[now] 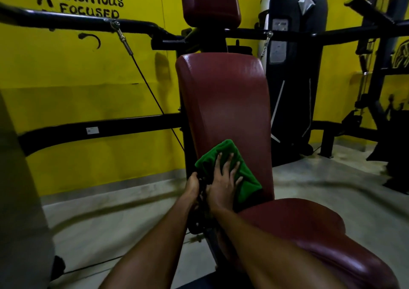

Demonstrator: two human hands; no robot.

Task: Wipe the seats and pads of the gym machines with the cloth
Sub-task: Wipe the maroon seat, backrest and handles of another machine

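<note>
2 forearms enter from the bottom edge and meet at the base of the machine. The right hand (224, 178) lies flat on the green cloth (223, 149), fingers spread and straight, pressing it against the lower left part of the maroon back pad (225, 103). The left hand (193, 186) curls round the black frame (200, 202) just beside the pad's left edge and holds no cloth. The back pad's long axis runs up and away from the right hand, and most of its surface lies above the cloth. The seat pad (309, 229) lies below and to the right, the head pad (210, 1) at the top. Judgement: the coming stroke should travel upward along that axis, and the right hand is the nearer.
</note>
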